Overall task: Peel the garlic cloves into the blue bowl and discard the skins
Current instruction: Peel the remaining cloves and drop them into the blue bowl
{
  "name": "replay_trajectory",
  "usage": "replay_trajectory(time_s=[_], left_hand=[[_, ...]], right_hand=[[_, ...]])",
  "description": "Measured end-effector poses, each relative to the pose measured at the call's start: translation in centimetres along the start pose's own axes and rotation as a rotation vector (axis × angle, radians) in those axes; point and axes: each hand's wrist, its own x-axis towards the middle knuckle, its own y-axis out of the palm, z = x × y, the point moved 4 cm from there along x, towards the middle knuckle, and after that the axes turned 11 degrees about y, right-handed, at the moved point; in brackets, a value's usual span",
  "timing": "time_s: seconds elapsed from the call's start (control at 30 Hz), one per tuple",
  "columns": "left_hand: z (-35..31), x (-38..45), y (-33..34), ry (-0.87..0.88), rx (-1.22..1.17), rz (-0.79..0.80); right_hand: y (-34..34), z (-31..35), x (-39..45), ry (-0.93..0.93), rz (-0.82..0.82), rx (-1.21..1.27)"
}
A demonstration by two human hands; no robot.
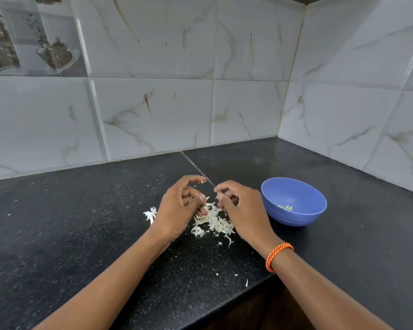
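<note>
My right hand (242,208) pinches a small pale garlic clove (220,197) between thumb and fingertips, just above a heap of white garlic skins (212,221) on the black counter. My left hand (179,208) hovers opposite it with curved fingers. Its thumb and index finger are apart, and a flake of skin clings to the index fingertip. The blue bowl (305,191) stands right of my right hand, with a few peeled cloves (285,207) at its bottom.
A separate clump of skin (150,213) lies left of my left hand, and small flakes dot the black granite counter (81,234). Tiled walls meet in a corner at the back right. The counter's front edge runs near my right forearm, which wears an orange wristband (278,256).
</note>
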Motion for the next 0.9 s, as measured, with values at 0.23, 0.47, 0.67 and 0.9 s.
replay_trajectory(time_s=[0.23, 0.47, 0.67, 0.9], left_hand=[[-0.4, -0.2, 0.5, 0.061, 0.061, -0.009], [-1.7, -0.7, 1.0, 0.150, 0.175, -0.039], [-2.3, -1.0, 1.2, 0.184, 0.248, -0.089], [-2.8, -1.2, 1.6, 0.240, 0.364, -0.063]], right_hand=[[0.4, 0.3, -0.6, -0.002, 0.034, 0.123], [0.8, 0.9, -1.0, 0.165, 0.113, 0.490], [0.9, 0.5, -1.2, 0.270, 0.198, 0.625], [0.5, 0.0, -0.6, 0.099, 0.235, 0.331]])
